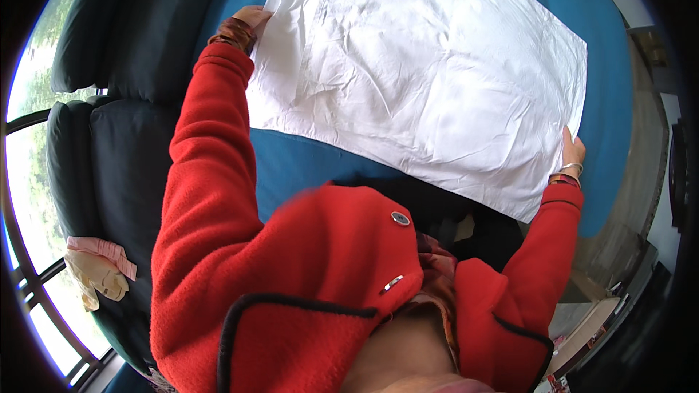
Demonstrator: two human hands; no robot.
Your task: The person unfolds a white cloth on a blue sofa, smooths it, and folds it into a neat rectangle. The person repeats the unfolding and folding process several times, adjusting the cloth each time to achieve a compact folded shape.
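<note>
A large white cloth (382, 65), creased all over, lies spread over the blue seat of a sofa (306, 158). My left hand (254, 17) is at the cloth's left edge, its fingertips on the fabric. At the right edge, near the lower right corner, my right hand (572, 150) grips the cloth between thumb and fingers. The cloth's near edge hangs past the seat's front, above dark clothing. The far edge runs out at the top of the view.
Dark back cushions (131, 158) line the left, with windows behind them. A pink and cream cloth (101, 273) hangs over the cushion at the lower left. Wooden floor (611, 229) and a low shelf with items lie at the right.
</note>
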